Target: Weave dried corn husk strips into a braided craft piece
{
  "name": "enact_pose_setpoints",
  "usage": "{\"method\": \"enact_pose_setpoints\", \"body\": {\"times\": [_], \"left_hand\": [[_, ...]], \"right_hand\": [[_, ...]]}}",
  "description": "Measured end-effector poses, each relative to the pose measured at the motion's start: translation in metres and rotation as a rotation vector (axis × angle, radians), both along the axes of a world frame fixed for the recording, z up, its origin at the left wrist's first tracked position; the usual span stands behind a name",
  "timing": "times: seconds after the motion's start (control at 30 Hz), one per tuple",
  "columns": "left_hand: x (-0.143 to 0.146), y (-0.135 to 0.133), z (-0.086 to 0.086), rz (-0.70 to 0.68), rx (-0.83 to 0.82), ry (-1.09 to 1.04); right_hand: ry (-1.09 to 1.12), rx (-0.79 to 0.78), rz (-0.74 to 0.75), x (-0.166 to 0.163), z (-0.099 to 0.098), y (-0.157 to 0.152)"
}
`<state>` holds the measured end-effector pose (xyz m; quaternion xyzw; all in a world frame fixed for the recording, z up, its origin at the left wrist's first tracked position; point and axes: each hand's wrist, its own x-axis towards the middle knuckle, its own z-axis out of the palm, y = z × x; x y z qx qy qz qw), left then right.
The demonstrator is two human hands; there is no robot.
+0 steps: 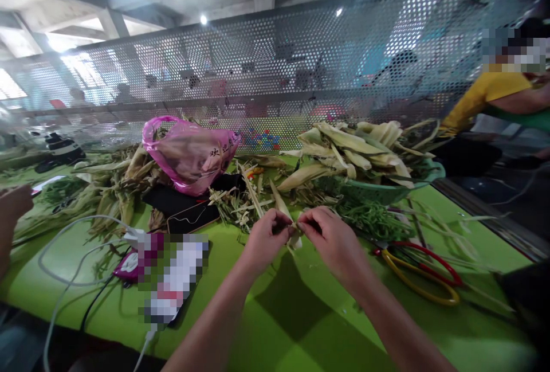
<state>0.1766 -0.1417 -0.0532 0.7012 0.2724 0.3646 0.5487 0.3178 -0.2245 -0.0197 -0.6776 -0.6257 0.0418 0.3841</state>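
Note:
A pale corn husk [281, 203] is pinched between both hands above the green table [296, 303], its long tip pointing away from me. My left hand [267, 235] grips it from the left with bent fingers. From the right, my right hand [329, 235] closes thumb and fingertips on the same piece. The fingertips nearly meet, and what lies right between them is partly hidden. Cut husk scraps [234, 206] lie just beyond my left hand. Beside my right hand sits a heap of thin green strips [373, 218].
A green basket [387, 191] heaped with dry husks [356, 145] stands at back right. Scissors [421, 271] with red and yellow handles lie right. A pink bag [193, 151], a phone [178, 280] and a purple charger [137, 260] with cables are left. Another person's hand [15, 206] shows far left.

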Motion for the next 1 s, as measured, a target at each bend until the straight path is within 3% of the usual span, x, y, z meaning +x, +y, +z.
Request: {"method": "enact_pose_setpoints", "body": {"times": [0.37, 0.67, 0.8, 1.0], "left_hand": [[-0.002, 0.0, 0.005, 0.022, -0.023, 0.001], [-0.003, 0.001, 0.005, 0.014, -0.057, -0.018], [-0.002, 0.002, 0.005, 0.002, -0.125, -0.1], [0.001, -0.002, 0.006, 0.001, -0.219, -0.2]], "right_hand": [[0.255, -0.008, 0.019, -0.002, -0.004, 0.002], [0.205, 0.009, 0.033, -0.009, 0.0, -0.001], [0.309, 0.048, 0.093, -0.008, -0.001, 0.001], [0.383, 0.13, -0.016, -0.001, -0.013, 0.009]]}}
